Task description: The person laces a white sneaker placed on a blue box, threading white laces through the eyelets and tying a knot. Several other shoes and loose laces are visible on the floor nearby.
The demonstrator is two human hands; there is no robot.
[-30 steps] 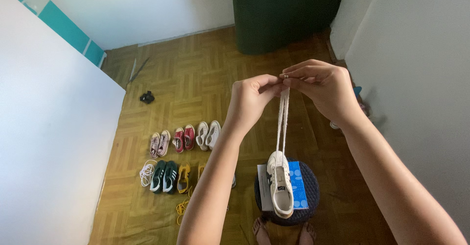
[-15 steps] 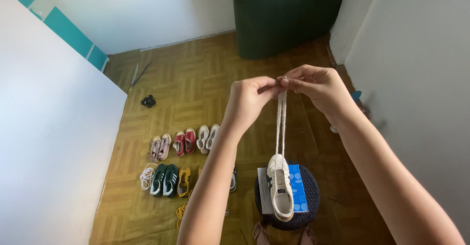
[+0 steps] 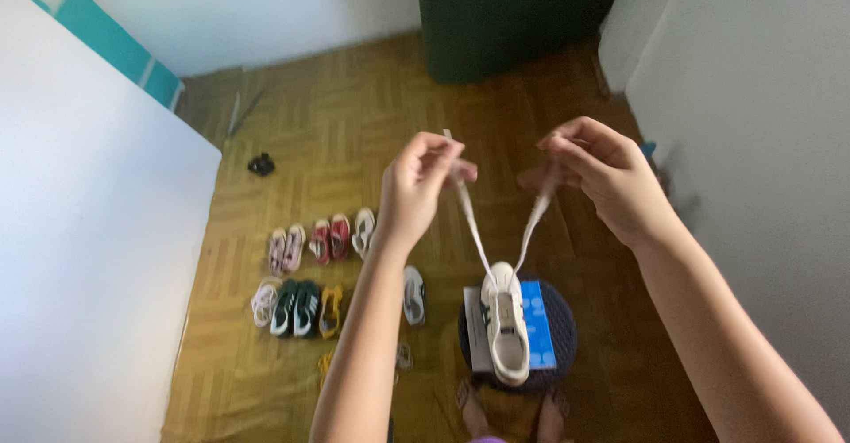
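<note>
Left hand (image 3: 416, 186) is pinched closed on one end of a white shoelace (image 3: 469, 217); right hand (image 3: 602, 177) is pinched closed on the other end, the two hands well apart so the lace forms a V down to a white sneaker (image 3: 506, 332). The sneaker sits toe toward the hands on a blue and white box (image 3: 540, 319), and the box lies on a dark round stool (image 3: 562, 337) just in front of the person's bare feet (image 3: 509, 408). Frame is motion-blurred, so the exact finger grip is hard to read. Risks, as a judgement: the sneaker looks loosely seated on the box, so uneven upward pull on the lace could tip it or drag it off the stool edge onto the parquet floor (image 3: 336, 142). If one hand pulls harder, the lace may slide through the eyelets and leave unequal ends. A slip of either pinch drops that lace end. Left of the stool, rows of small shoes (image 3: 323, 248) and a loose white lace coil (image 3: 263, 303) lie on the floor; a falling sneaker could knock into the nearest single shoe (image 3: 413, 294).
</note>
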